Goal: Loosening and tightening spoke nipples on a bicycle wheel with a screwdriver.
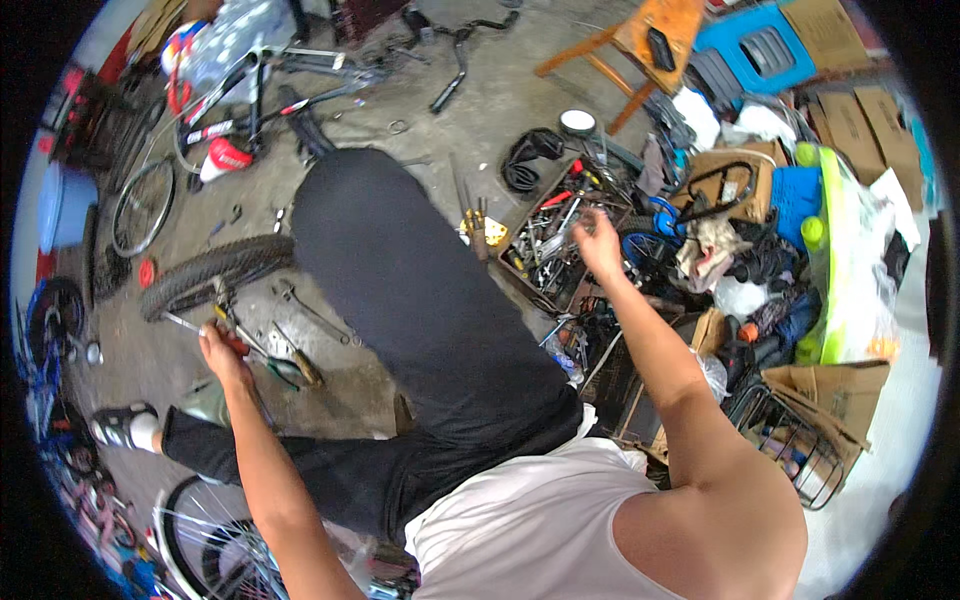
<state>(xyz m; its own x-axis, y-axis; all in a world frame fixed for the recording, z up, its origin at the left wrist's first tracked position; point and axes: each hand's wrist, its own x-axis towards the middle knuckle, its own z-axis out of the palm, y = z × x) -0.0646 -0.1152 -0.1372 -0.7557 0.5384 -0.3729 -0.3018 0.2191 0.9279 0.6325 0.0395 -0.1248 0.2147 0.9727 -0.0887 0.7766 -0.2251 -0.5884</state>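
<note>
My left hand (pixel 222 345) grips a thin metal tool (pixel 180 322) beside a knobby-tyred wheel (pixel 190 273) lying on the floor; the tool's handle is mostly covered by my fingers. Around it lie pliers (pixel 282 372), a yellow-handled tool (pixel 302 365) and a long wrench (pixel 310 310). My right hand (pixel 597 237) is over a metal toolbox (pixel 515 262) crowded with wrenches and other tools, fingers loosely curled and apart, with nothing clearly held. My bent knee (pixel 355 210) in dark trousers is between the two hands.
Bicycle frames (pixel 255 105), a loose rim (pixel 140 205) and a blue bucket (pixel 65 208) stand back left. A wooden stool (pixel 640 40) and blue plastic stool (pixel 735 45) are at the top. Boxes (pixel 830 400) and clutter line the right. A spoked wheel (pixel 215 545) is at lower left.
</note>
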